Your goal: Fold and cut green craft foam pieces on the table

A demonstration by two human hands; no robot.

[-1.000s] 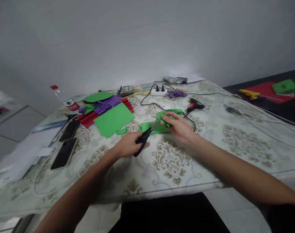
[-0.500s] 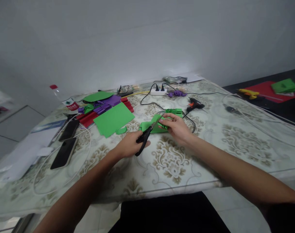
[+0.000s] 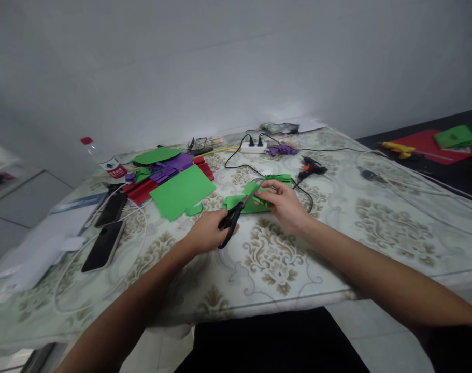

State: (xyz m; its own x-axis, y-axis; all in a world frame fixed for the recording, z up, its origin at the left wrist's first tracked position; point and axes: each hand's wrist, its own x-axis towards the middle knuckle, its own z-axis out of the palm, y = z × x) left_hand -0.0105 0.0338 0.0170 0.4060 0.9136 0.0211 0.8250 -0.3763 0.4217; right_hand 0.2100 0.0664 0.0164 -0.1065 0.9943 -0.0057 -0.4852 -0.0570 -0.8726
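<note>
My left hand [image 3: 209, 231] is closed around the handles of black-handled scissors [image 3: 232, 223]. Their blades point up and to the right, lying across a green sheet piece [image 3: 249, 188]. With fingers pinched, my right hand [image 3: 285, 205] holds that green piece near the blade tips; its fingers hide part of the edge. More green material [image 3: 236, 202] lies on the table under the blades, and a green piece with slits [image 3: 280, 178] rests just behind my right hand. Left of the scissors are a large green sheet [image 3: 182, 191] and a small curved green scrap [image 3: 194, 209].
Purple strips [image 3: 168, 171] and red sheets [image 3: 140, 191] are piled at the left, near a bottle [image 3: 113, 167] and two phones [image 3: 102, 246]. A black glue gun [image 3: 312, 167] and a white power strip [image 3: 254, 147] with cords stand behind. A yellow glue gun [image 3: 401, 149] lies far right.
Very little differs. The scissors' handles have come slightly closer together, and my right hand stays in place on the green piece.
</note>
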